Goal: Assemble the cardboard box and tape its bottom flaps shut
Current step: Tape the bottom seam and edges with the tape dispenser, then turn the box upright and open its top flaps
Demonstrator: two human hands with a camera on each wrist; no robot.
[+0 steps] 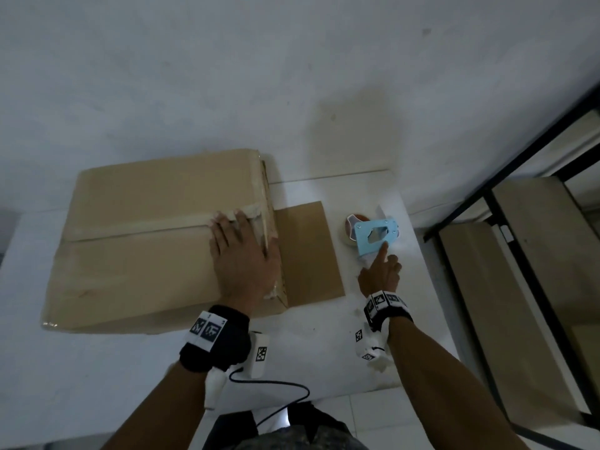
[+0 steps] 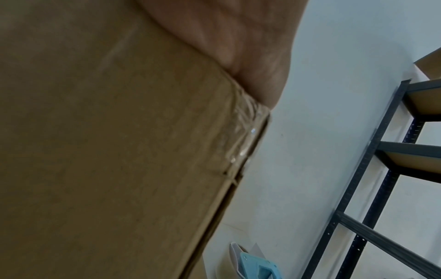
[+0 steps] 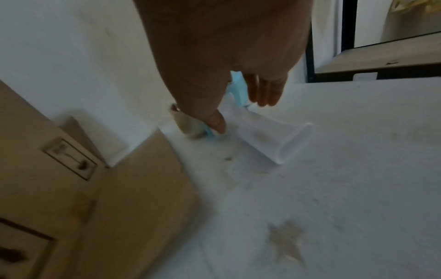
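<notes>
We have the brown cardboard box (image 1: pixel 156 235) standing bottom-up on the white table (image 1: pixel 406 336), filling the table's 9 o'clock side, and its two long flaps are folded shut so that they meet in a seam running from 9 to 3 o'clock. A pale strip of tape already seems to lie along that seam, with wrinkled clear tape wrapping over the 3 o'clock edge, so we judge the folding done and the taping at least begun. Whether the seam is fully sealed we cannot tell.

Our left hand (image 1: pixel 242 254) lies flat with straight fingers on the box top at its 3 o'clock end, pressing the seam down and holding nothing. Our right hand (image 1: pixel 381 271) reaches toward 12 o'clock for the light blue plastic tape dispenser (image 1: pixel 373 235), which lies on the table at the box's 3 o'clock side. The index finger is stretched out and touches the dispenser's blue body, and the other fingers curl loosely without a grip yet.

Between box and dispenser a loose flat piece of brown cardboard (image 1: pixel 308 251) lies on the table, just beside the box wall. A dark metal shelf rack with wooden boards (image 1: pixel 519 254) stands off the table at 3 o'clock, clear of our reach.
</notes>
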